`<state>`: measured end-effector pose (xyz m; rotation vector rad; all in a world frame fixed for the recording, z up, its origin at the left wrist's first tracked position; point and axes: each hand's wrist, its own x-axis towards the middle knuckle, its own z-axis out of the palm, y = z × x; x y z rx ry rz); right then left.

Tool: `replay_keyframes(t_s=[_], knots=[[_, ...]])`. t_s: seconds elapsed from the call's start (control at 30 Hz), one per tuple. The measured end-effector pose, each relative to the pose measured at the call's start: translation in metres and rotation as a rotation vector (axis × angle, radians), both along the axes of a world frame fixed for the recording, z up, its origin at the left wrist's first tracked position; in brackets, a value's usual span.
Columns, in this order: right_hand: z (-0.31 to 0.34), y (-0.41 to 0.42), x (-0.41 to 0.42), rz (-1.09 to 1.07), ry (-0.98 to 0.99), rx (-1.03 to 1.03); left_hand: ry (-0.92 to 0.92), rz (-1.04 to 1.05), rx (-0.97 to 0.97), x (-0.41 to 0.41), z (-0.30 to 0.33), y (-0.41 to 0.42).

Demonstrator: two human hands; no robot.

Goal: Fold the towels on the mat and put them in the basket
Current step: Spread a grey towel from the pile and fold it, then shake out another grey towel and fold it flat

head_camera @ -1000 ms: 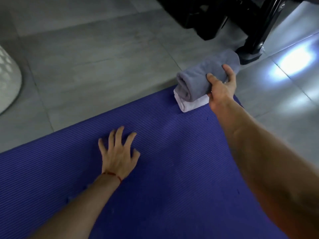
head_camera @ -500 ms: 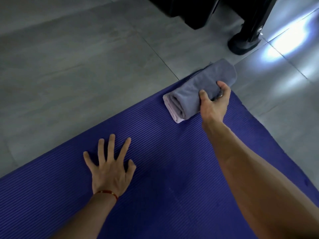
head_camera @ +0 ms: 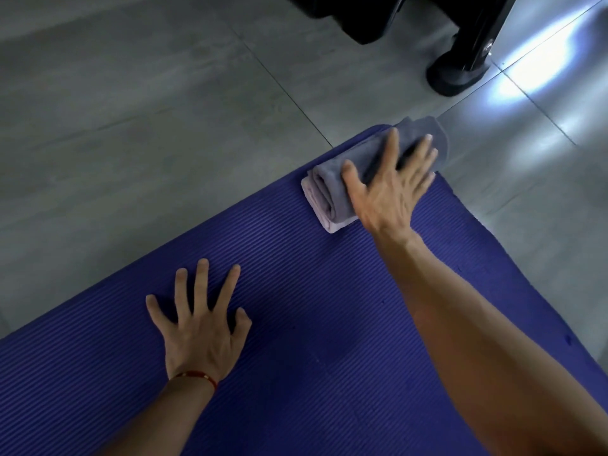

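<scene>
Head cam: right hand (head_camera: 391, 189), fingers straight and spread, presses grey folded towel (head_camera: 329, 179) onto pale towel (head_camera: 311, 195); left hand (head_camera: 197, 327) splayed flat on mat (head_camera: 329, 324). Folding looks done; basketing left, basket unseen.

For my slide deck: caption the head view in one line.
Right hand presses flat on folded grey towel atop white towel at purple mat corner; left hand braces on mat.

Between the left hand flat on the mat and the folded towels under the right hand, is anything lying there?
Nothing: in the head view only bare purple mat runs from the left hand to the folded towels.
</scene>
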<state>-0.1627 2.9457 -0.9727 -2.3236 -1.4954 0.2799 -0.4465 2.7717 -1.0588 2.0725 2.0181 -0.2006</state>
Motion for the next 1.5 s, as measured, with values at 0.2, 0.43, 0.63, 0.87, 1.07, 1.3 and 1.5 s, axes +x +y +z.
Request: replay_keyframes(t_s=[0.2, 0.43, 0.63, 0.87, 1.07, 1.3, 1.5], knots=[[0.017, 0.040, 0.023, 0.322, -0.222, -0.397, 0.002, -0.004, -0.013, 0.000, 0.001, 0.001], [0.006, 0.038, 0.024, 0.345, -0.274, -0.547, 0.012, -0.006, -0.043, 0.000, 0.003, 0.002], [0.003, 0.040, 0.018, 0.291, -0.236, -0.604, 0.010, -0.006, -0.040, -0.002, 0.002, 0.003], [0.046, 0.010, 0.003, 0.398, -0.188, -0.343, -0.004, 0.009, 0.004, -0.001, 0.001, 0.003], [0.022, -0.194, -0.064, 0.603, -0.214, -0.265, -0.012, 0.007, 0.021, 0.000, 0.000, 0.004], [-0.044, -0.383, -0.151, 0.482, -0.112, -0.553, -0.014, -0.013, -0.049, -0.002, -0.002, 0.011], [-0.062, -0.397, -0.154, 0.430, -0.108, -0.460, -0.170, 0.056, 0.013, -0.052, 0.029, -0.194]])
